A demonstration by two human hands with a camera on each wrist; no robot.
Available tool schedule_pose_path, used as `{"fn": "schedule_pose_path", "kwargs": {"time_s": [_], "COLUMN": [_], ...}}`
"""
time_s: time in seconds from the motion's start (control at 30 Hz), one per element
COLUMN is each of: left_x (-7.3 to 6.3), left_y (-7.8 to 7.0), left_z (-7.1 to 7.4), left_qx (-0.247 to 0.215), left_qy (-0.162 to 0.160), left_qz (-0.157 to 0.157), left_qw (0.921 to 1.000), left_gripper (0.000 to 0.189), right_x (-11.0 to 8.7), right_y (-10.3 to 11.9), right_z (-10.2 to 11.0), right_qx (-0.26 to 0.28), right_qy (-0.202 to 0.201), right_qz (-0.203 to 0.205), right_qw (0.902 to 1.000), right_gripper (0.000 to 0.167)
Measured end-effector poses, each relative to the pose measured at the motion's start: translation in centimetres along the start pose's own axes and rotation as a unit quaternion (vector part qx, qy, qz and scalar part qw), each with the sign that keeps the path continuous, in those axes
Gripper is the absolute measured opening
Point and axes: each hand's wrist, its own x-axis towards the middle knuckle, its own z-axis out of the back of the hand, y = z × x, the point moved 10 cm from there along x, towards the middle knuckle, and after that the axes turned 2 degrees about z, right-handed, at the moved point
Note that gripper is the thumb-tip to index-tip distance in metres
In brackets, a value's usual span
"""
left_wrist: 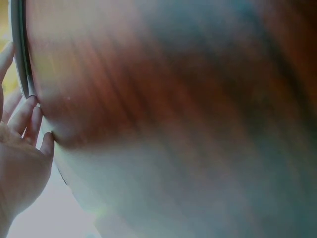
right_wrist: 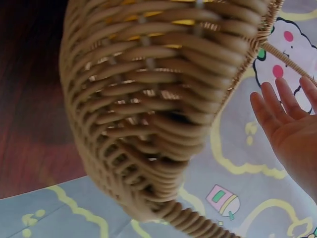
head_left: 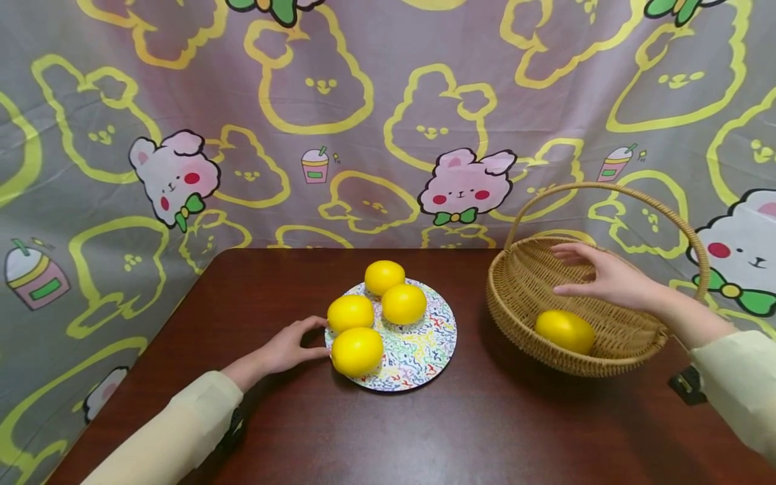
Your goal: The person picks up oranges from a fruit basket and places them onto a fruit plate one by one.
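My left hand [head_left: 289,347] rests at the left rim of a round plate [head_left: 433,337] with a multicoloured squiggle pattern. Its fingertips meet the rim beside the nearest lemons, and the left wrist view also has the fingers [left_wrist: 24,115] along that edge. Several yellow lemons [head_left: 358,351] sit on the plate's left and back part. Over the wicker basket [head_left: 515,330], my right hand [head_left: 612,277] hovers with spread fingers and nothing in its grasp. Below it, another lemon [head_left: 565,331] lies inside the basket. The right wrist view has the hand [right_wrist: 292,134] beside the woven wall, palm visible.
The basket's tall arched handle [head_left: 642,193] rises behind and around the right forearm. Plate and basket stand on a dark brown table [head_left: 461,431]. A patterned cloth [head_left: 364,67] hangs behind the table's back edge.
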Motion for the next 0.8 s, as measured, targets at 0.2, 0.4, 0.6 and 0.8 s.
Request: {"fn": "schedule_pose_path", "kwargs": {"time_s": [0.2,0.4,0.6,0.8], "left_x": [-0.1,0.0,0.0,0.1], "left_y": [0.0,0.0,-0.1,0.1], "left_z": [0.1,0.0,0.0,0.0], "left_qx": [0.0,0.002,0.001,0.001], "left_qy": [0.001,0.003,0.0,0.003], "left_qz": [-0.001,0.001,-0.003,0.001], "left_qw": [1.0,1.0,1.0,1.0], "left_gripper": [0.06,0.06,0.059,0.06], "right_x": [-0.4,-1.0,-1.4,-1.9], "right_y": [-1.6,-2.7,-3.5,-4.5], "right_z": [-0.7,-1.4,-2.6,-4.1], "right_qx": [0.015,0.009,0.021,0.032], "right_qy": [0.006,0.009,0.019,0.039], "right_qz": [-0.011,-0.011,-0.003,-0.015], "right_qw": [0.9998,0.9999,0.9996,0.9986], "right_gripper": [0.068,0.068,0.065,0.065]}}
